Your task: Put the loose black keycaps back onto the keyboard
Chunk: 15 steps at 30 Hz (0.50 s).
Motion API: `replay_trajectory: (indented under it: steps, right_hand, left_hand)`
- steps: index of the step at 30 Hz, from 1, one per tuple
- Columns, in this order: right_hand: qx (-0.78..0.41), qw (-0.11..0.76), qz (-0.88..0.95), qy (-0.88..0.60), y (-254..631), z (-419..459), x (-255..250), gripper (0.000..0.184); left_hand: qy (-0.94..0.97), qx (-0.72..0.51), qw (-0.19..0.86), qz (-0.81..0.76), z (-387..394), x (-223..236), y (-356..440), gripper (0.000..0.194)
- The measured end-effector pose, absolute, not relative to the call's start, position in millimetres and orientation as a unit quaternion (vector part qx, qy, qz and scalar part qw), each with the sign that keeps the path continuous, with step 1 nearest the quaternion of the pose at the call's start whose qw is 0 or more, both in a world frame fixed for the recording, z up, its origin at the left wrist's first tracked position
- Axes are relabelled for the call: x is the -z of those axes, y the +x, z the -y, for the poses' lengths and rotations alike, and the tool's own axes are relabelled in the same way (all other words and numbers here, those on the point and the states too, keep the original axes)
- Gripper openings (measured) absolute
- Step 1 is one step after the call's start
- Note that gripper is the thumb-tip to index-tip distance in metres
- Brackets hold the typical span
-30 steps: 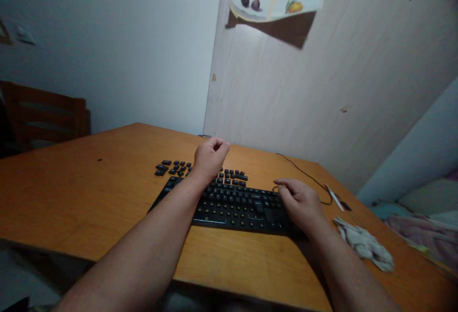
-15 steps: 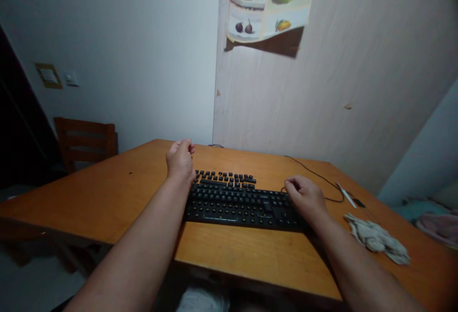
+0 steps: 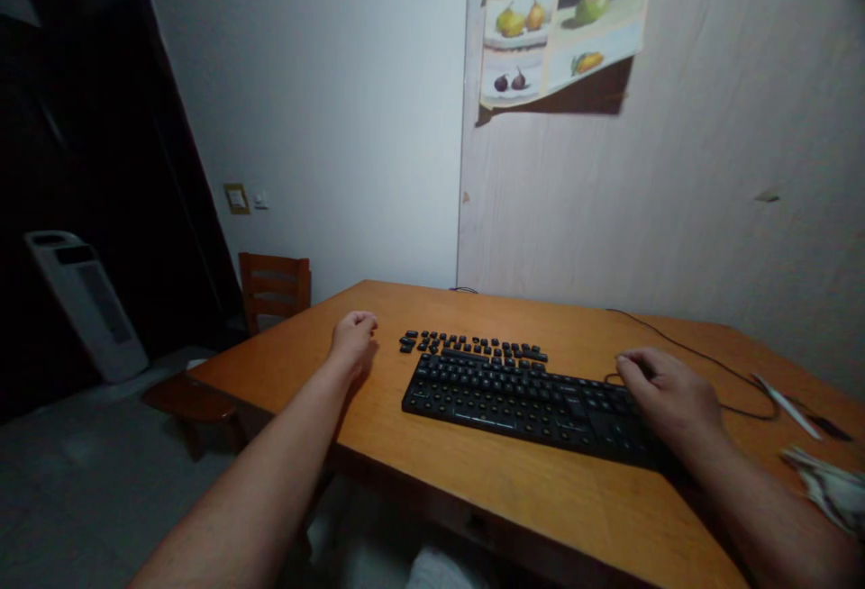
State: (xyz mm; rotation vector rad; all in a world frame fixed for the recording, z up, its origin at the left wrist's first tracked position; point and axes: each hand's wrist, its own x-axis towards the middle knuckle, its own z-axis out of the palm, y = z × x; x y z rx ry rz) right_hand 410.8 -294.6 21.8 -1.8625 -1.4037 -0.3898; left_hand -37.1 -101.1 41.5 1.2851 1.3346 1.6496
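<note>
At ten o'clock from the middle of the keyboard (image 3: pixel 514 400) is the left hand (image 3: pixel 354 337), low over the wooden table (image 3: pixel 419 456). Its fingers are curled in. I cannot tell if something tiny is pinched there. If that hand swings toward three o'clock too low, it could bump the loose keycaps (image 3: pixel 515 348) at eleven o'clock and mix up their rows. The long space bar (image 3: pixel 465 356) lies with them, just behind the keyboard, so a shove toward twelve could push it too. The keyboard's front rows are bare, with little posts showing; a hard poke could hurt those. The right hand (image 3: pixel 669 391) is at three o'clock, over the keyboard's right end, thumb and finger curled close. I cannot see if it grips anything. The two hands are well apart. If the right one leans hard, the keyboard could slide or turn. The black cable (image 3: pixel 703 352) at two o'clock could catch on a finger and get tugged.
</note>
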Motion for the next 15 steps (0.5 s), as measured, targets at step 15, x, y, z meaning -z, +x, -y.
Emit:
replay_trajectory:
  steps: [15]
  right_hand:
    - [0.155,0.376,0.541,-0.736,418,296,-15,0.035]
  left_hand:
    - [0.552,-0.523,0.382,-0.526,68,-15,-20,0.013]
